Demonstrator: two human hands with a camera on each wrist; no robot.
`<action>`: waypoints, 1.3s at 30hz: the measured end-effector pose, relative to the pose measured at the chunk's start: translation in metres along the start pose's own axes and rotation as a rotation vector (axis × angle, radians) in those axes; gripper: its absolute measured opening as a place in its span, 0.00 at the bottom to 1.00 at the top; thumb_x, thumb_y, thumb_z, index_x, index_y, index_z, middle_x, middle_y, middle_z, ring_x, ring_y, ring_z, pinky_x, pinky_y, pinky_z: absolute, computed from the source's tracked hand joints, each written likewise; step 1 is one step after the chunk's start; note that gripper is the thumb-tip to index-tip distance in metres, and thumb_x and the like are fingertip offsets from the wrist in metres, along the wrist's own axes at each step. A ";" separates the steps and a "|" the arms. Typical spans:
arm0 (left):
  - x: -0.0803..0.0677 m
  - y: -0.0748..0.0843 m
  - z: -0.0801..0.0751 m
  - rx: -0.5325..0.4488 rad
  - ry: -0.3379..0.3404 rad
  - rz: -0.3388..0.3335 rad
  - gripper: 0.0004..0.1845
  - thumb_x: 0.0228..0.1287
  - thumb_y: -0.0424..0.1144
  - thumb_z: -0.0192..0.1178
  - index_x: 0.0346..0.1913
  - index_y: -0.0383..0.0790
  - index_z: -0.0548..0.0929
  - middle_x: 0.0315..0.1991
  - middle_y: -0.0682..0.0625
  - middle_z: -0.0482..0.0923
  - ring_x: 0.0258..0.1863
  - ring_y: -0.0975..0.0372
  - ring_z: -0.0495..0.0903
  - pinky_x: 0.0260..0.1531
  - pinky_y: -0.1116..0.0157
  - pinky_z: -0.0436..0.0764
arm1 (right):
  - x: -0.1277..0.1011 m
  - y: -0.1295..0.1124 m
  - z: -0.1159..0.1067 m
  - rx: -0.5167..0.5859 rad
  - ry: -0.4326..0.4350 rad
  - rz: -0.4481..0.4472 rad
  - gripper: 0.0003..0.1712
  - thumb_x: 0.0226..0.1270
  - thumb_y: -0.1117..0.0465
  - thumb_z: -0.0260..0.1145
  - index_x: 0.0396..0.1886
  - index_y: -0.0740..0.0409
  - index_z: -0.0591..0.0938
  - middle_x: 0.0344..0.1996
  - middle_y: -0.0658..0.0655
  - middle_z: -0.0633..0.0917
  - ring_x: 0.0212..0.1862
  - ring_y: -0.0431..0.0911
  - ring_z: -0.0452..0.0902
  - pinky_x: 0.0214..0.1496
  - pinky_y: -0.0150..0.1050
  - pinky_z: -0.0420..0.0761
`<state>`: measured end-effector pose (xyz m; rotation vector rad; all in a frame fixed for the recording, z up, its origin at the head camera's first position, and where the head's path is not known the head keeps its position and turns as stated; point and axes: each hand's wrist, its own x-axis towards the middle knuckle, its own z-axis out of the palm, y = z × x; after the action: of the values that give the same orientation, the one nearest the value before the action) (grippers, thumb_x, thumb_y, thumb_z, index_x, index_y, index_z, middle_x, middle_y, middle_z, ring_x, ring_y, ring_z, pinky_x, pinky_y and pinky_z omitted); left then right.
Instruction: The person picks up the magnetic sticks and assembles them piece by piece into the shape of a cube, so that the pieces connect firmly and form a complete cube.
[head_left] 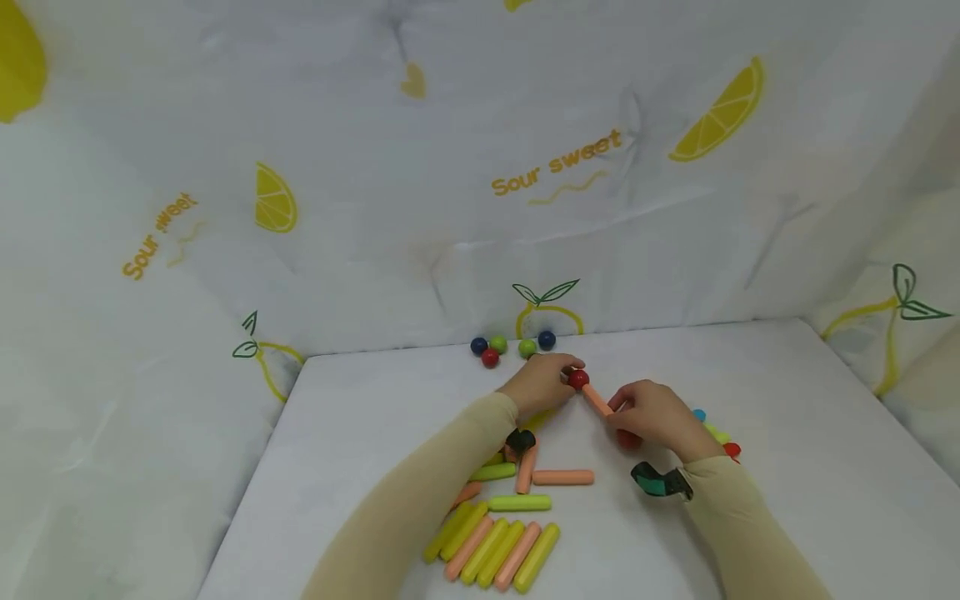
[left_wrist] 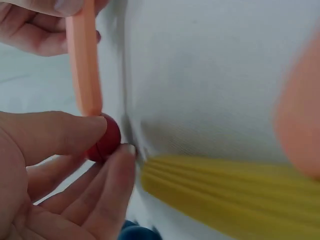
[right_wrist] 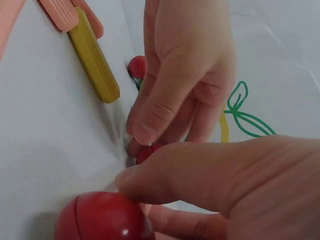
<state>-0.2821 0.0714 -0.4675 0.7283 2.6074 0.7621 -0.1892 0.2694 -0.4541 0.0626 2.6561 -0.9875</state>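
Your left hand (head_left: 542, 385) pinches a small red ball (head_left: 578, 380) between thumb and fingers (left_wrist: 60, 131), right at the fingertips and low over the white bench (head_left: 787, 433). One end of an orange stick (head_left: 597, 401) touches that ball; the left wrist view shows the stick's tip meeting the ball just above your thumb. The stick runs from the ball down to your right hand (head_left: 654, 415), whose fingers are curled round its other end, so the stick lies between your two hands.

Just under your right fingers sits a second red ball (right_wrist: 102, 219), large in the right wrist view and touching the bench; whether your hand touches it I cannot tell. Beyond your right hand, on its outer side, lie a few small pieces: a blue bit (head_left: 699, 414), a yellow-green stick (head_left: 716, 432) and a red piece (head_left: 732, 450).

Past your left fingertips, near the back edge of the bench, is a cluster of loose balls (head_left: 513, 346): two blue, two green and one red, close together.

Behind your left wrist, toward you, lie scattered orange and green sticks (head_left: 534, 477), and nearer still a row of sticks (head_left: 495, 550) laid side by side, touching, in yellow-green and orange. A white cloth (head_left: 450, 167) printed with lemon slices and "Sour sweet" hangs behind the bench.
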 end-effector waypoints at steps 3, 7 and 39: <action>-0.003 0.004 0.002 0.089 0.004 -0.015 0.29 0.76 0.40 0.68 0.77 0.49 0.77 0.68 0.51 0.85 0.67 0.62 0.82 0.70 0.64 0.80 | 0.002 -0.001 0.002 -0.016 0.004 0.014 0.17 0.68 0.56 0.72 0.48 0.63 0.88 0.33 0.56 0.86 0.35 0.48 0.79 0.35 0.38 0.78; -0.021 0.005 0.003 0.327 0.015 0.012 0.33 0.76 0.45 0.68 0.79 0.41 0.73 0.71 0.46 0.81 0.71 0.57 0.81 0.73 0.62 0.78 | 0.002 -0.003 0.002 -0.025 0.002 0.035 0.19 0.67 0.56 0.71 0.51 0.65 0.87 0.33 0.57 0.86 0.36 0.49 0.80 0.35 0.38 0.78; -0.109 -0.030 -0.018 -0.095 0.066 -0.338 0.13 0.62 0.41 0.75 0.23 0.41 0.88 0.17 0.48 0.85 0.19 0.63 0.77 0.22 0.69 0.71 | 0.018 -0.001 0.005 0.008 0.010 0.101 0.29 0.70 0.55 0.70 0.63 0.68 0.81 0.38 0.61 0.85 0.37 0.50 0.79 0.33 0.36 0.79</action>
<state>-0.2118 -0.0179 -0.4525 0.2280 2.6320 0.8076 -0.2047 0.2645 -0.4621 0.2024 2.6293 -0.9675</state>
